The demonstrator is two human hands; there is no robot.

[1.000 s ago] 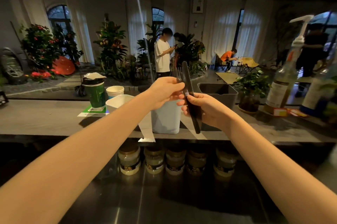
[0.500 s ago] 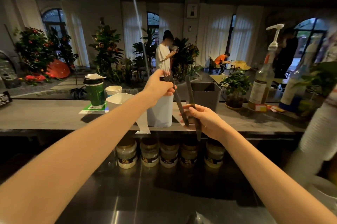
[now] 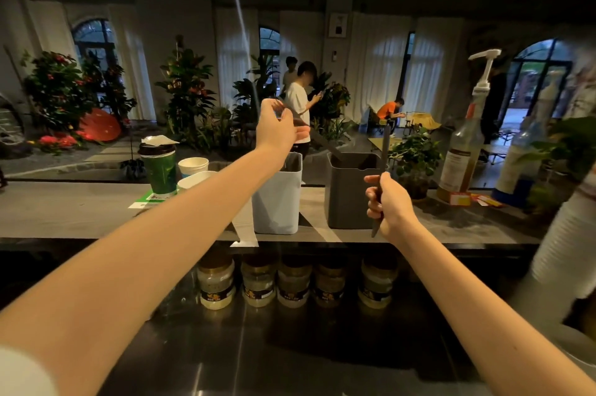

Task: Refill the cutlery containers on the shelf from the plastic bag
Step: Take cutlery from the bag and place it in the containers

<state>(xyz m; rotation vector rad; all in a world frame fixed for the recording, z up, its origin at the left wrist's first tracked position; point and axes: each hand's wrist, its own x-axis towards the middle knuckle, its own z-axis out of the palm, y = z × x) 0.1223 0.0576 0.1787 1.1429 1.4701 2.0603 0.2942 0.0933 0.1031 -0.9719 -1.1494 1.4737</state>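
Cutlery piece [image 3: 319,139] | left hand [image 3: 279,129] pinches, tip in grey container [image 3: 348,199] | right hand [image 3: 392,202] grips second piece [image 3: 383,150]

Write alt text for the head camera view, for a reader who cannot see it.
A person's left hand pinches a dark cutlery piece, slanting it down to the mouth of a dark grey container on a grey shelf. The right hand grips a second dark utensil upright before that container; a white container stands just left of it.

dark cutlery piece [image 3: 322,141] slanted into grey container [image 3: 348,199]
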